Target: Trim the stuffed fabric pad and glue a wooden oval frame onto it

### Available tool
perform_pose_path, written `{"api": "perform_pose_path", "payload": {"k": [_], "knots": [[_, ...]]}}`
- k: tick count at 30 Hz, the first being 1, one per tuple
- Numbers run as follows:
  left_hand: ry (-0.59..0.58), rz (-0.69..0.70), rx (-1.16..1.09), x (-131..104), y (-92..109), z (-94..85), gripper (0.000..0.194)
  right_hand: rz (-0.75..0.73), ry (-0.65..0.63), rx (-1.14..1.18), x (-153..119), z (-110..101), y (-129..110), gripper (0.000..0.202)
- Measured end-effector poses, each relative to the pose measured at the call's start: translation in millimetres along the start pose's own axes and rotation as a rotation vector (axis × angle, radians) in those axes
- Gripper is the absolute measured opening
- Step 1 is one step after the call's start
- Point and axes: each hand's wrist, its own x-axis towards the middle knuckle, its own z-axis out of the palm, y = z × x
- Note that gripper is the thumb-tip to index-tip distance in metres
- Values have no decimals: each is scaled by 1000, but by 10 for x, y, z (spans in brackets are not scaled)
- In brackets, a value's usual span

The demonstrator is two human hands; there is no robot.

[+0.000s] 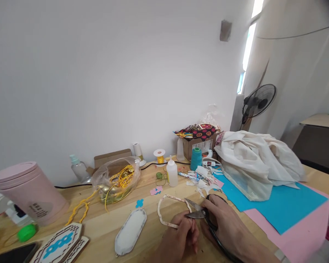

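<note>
Fingers of my right hand (226,220) are gripping scissors (196,214), blades parted; my left hand (181,232) is holding a pale frame (168,224) at its eleven o'clock. A white panel (131,232) is lying at nine, a squeeze bottle (172,174) standing farther off at twelve.

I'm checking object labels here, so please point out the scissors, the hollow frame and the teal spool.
Scissors (204,213): head view, at the pivot.
Hollow frame (158,210): head view, on its left edge.
Teal spool (196,160): head view, on the wound thread.
</note>
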Motion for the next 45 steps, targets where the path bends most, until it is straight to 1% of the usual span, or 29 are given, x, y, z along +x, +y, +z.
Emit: {"api": "perform_pose_path", "payload": {"k": [5,8,11,14,20,22,25,27,32,36,41,45], "knots": [[-12,-38,-27,-37,19,-8,23,48,22,-26,11,50,38,10],[-30,-46,-84,-37,5,-17,22,76,74,-21,5,40,64,12],[-34,-46,-135,-45,-23,-33,22,42,109,34,-10,23,66,15],[-28,-49,-157,-57,-45,-44,24,-14,80,51,-25,9,32,16],[-7,-44,-166,-56,-55,-45,22,-54,11,32,-23,21,-5,16],[-17,-46,-143,-57,-53,-46,23,-40,3,11,-13,31,10,14],[-38,-55,-108,-60,-53,-41,22,14,46,-39,2,40,32,10],[-38,-55,-102,-60,-60,-41,21,20,66,-39,6,40,34,10],[-8,-45,-73,-63,-96,-77,24,-43,24,15,10,38,11,12],[-17,-43,-34,-76,-80,-77,25,21,42,-16,17,47,12,10],[16,-45,-48,-96,-34,-48,27,-23,-2,9,23,70,5,15],[12,-56,-43,-97,-34,-35,28,37,17,-9,37,64,-7,13]]}}
